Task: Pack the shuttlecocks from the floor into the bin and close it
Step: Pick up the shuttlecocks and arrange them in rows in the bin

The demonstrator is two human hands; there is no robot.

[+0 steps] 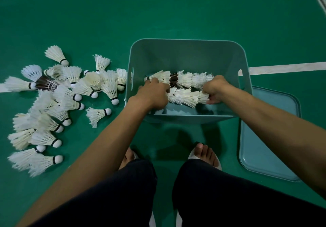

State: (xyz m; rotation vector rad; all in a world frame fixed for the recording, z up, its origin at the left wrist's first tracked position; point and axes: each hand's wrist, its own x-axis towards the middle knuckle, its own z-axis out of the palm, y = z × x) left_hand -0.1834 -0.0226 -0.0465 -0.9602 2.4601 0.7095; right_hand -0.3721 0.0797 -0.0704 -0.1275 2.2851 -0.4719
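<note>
A green court floor crossed by a white line fills the view. On it stands an open grey-green plastic bin with handle slots in its side walls. Its matching lid lies flat on the floor just right of the bin. Left of the bin a loose pile of white feather shuttlecocks sprawls on the floor, with one dark-feathered shuttlecock among them. Inside the bin's opening, two nested rows of shuttlecocks lie side by side, and a dark one shows in the farther row. The left hand grips the rows' left ends and the right hand grips their right ends, fingers curled around the feathers. Whether the rows touch the bin's bottom cannot be told. Two feet in white slippers stand on the near side of the bin.
</note>
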